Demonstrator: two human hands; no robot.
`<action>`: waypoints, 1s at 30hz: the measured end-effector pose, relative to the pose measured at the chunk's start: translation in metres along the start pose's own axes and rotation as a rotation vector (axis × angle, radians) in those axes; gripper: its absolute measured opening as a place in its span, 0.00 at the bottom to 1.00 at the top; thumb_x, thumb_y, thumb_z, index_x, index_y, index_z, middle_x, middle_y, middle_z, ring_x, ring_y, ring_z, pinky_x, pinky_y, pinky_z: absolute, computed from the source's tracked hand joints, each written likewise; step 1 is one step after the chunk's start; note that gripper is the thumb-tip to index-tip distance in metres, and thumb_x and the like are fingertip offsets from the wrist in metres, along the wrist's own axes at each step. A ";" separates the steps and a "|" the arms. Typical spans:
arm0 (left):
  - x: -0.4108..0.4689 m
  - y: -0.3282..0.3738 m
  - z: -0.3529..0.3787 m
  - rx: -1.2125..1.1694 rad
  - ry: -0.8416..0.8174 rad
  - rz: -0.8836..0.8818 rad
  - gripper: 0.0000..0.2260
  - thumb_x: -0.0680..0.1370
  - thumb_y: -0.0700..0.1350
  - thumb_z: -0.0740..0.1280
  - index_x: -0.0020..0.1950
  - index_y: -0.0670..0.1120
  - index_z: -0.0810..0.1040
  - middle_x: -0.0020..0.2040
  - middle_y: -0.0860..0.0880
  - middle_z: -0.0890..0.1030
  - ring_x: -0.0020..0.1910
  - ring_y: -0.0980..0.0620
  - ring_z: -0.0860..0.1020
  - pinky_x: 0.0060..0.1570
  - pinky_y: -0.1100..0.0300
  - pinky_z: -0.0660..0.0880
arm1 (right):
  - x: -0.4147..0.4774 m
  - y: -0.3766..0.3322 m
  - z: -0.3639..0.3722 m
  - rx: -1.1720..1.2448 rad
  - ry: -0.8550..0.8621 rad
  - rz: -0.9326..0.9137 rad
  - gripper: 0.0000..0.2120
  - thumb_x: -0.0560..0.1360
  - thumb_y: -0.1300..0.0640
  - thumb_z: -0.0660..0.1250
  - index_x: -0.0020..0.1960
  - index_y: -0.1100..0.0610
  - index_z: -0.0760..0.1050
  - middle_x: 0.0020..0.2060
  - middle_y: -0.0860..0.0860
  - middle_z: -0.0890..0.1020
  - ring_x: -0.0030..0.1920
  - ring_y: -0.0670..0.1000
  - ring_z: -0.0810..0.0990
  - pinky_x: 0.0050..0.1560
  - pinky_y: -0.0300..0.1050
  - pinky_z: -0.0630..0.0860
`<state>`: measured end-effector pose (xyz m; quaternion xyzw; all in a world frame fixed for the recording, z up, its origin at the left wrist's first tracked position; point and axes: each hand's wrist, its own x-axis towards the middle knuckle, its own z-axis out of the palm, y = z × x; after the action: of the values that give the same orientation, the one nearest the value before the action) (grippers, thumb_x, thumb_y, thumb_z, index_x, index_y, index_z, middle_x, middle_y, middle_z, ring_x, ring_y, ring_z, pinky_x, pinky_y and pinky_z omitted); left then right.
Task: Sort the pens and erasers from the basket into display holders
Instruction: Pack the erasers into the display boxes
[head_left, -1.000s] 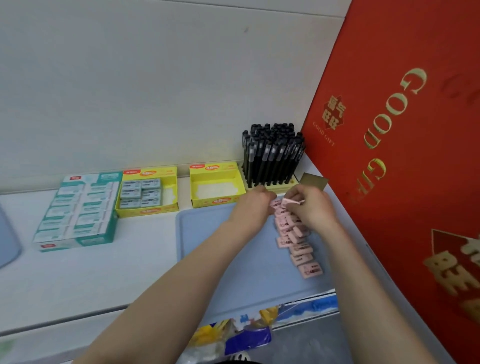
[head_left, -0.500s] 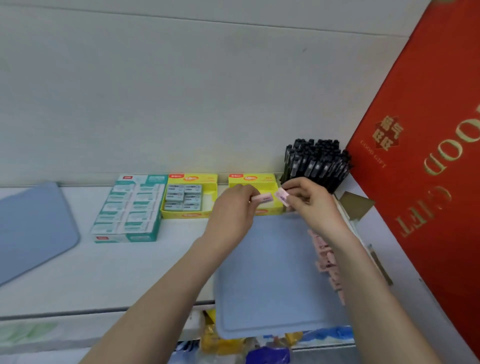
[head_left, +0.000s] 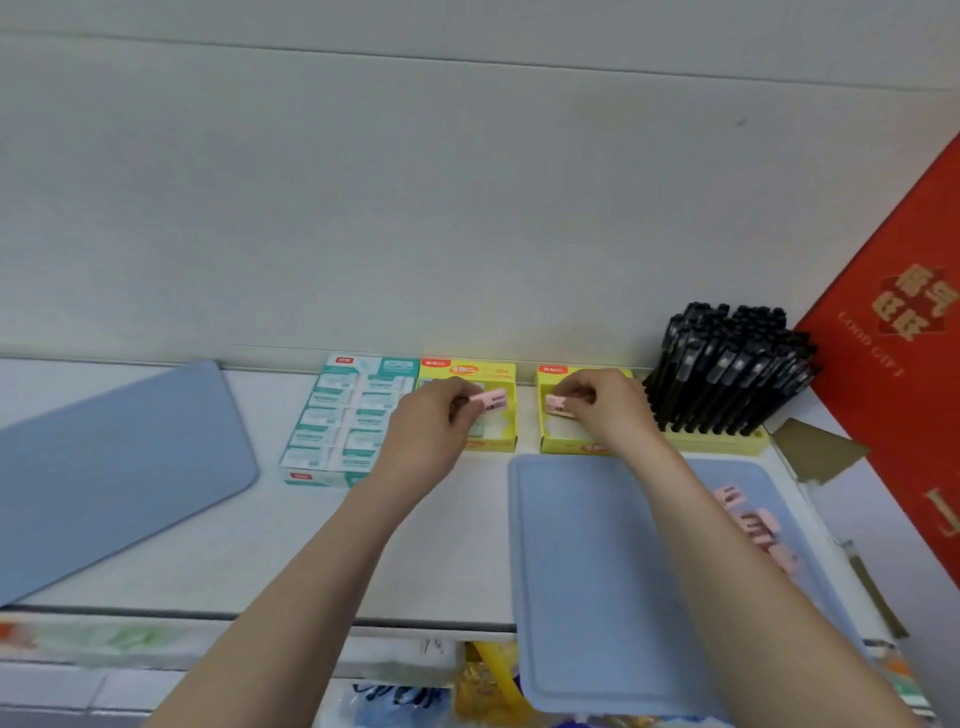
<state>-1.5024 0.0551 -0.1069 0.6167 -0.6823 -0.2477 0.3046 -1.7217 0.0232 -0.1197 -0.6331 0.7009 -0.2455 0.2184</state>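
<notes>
My left hand (head_left: 434, 431) pinches a pink eraser (head_left: 489, 401) over the left yellow display box (head_left: 470, 370). My right hand (head_left: 605, 408) pinches a second pink eraser (head_left: 557, 404) inside the right yellow display box (head_left: 550, 371). Several more pink erasers (head_left: 750, 519) lie on the blue tray (head_left: 587, 561) at the front right, partly hidden by my right forearm. Black pens (head_left: 727, 369) stand packed in a yellow holder (head_left: 719, 441) right of the boxes.
A teal and white eraser carton (head_left: 337, 421) lies left of the yellow boxes. A second blue tray (head_left: 104, 467) sits at the far left. A red gift box (head_left: 904, 353) leans at the right, with cardboard scraps (head_left: 815, 449) beside it. The shelf edge (head_left: 260, 616) runs along the front.
Both hands have lifted pink erasers from the tray and moved apart toward the yellow boxes, left hand going left. The view has swung left and up.
</notes>
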 end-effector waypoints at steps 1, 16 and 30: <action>0.000 -0.001 -0.002 -0.001 -0.001 -0.001 0.10 0.79 0.47 0.66 0.59 0.48 0.81 0.51 0.49 0.83 0.49 0.51 0.79 0.47 0.60 0.73 | -0.001 -0.001 0.003 0.007 0.029 0.003 0.07 0.75 0.59 0.70 0.50 0.51 0.84 0.41 0.48 0.83 0.44 0.47 0.79 0.33 0.28 0.68; 0.004 0.002 -0.001 -0.061 -0.008 0.033 0.08 0.79 0.47 0.66 0.56 0.50 0.81 0.49 0.52 0.83 0.48 0.54 0.79 0.49 0.55 0.77 | -0.013 0.001 0.025 -0.100 0.207 -0.099 0.08 0.74 0.61 0.71 0.52 0.56 0.84 0.49 0.54 0.81 0.49 0.55 0.80 0.49 0.46 0.74; 0.005 0.006 0.009 -0.104 -0.039 0.036 0.07 0.79 0.45 0.67 0.55 0.50 0.81 0.44 0.54 0.82 0.45 0.56 0.79 0.47 0.59 0.75 | -0.014 -0.002 0.023 0.007 0.129 -0.074 0.12 0.75 0.65 0.66 0.49 0.54 0.86 0.45 0.49 0.86 0.47 0.51 0.82 0.45 0.41 0.74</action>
<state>-1.5137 0.0503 -0.1083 0.5827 -0.6854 -0.2893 0.3271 -1.7043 0.0352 -0.1368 -0.6407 0.6887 -0.2960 0.1659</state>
